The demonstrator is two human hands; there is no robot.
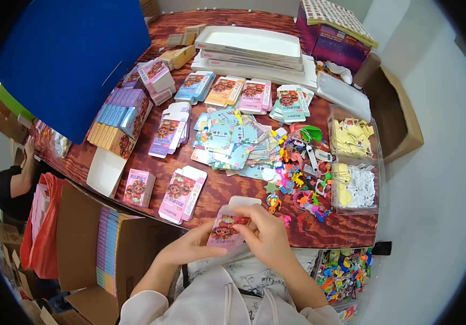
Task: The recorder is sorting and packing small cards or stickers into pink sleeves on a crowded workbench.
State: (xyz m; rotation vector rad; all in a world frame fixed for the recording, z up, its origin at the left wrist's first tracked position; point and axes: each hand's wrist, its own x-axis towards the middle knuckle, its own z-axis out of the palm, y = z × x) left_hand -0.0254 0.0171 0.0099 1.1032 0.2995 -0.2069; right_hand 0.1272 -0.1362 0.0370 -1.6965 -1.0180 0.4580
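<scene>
Looking down through the head camera, I can't see inside the pink box [225, 232], and most of the left fingers are lost behind it. The dark rim crowds the co-worker [11, 187] at far left, and the table hides part of the toy bag [344, 271] below it.

The pink box is up in front of the wearer, overlapping the near edge of the table [232, 187]. I have a strip of wood between the flat pink cartons [183, 194] and the loose toys [303, 179], and another in front of the clear tray [382, 187].

The left hand [190, 245] grips the box from its left, thumb along the lower front. The right hand [267, 234] has thumb and forefinger drawn close together on its upper right side, near the pale flap [245, 201]; its other fingers I can't make out.
</scene>
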